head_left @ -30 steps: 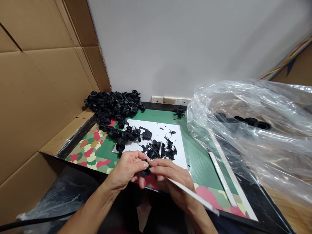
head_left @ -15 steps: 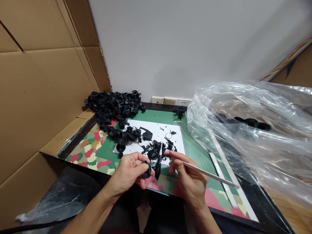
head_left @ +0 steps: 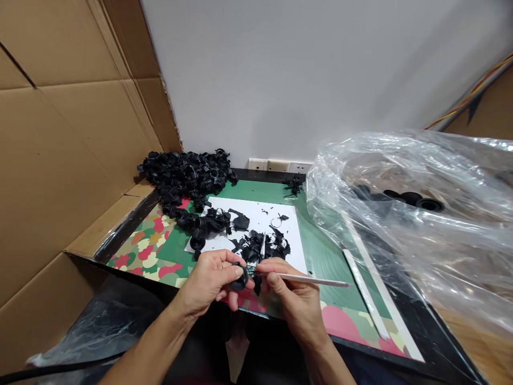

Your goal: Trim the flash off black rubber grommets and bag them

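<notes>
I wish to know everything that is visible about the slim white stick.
The slim white stick is long and straight; its material is uncertain. The right hand grips it near one end. It runs nearly level across the picture, its free end pointing right and slightly downward. The other end points toward the round black piece in the left hand; whether they touch is unclear.

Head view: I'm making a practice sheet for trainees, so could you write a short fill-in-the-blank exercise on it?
The left hand holds a round part coloured ____.
The slim white tool is held in the ____.
The sheet beneath the central scraps is coloured ____.

Missing words: black; right hand; white.
</notes>
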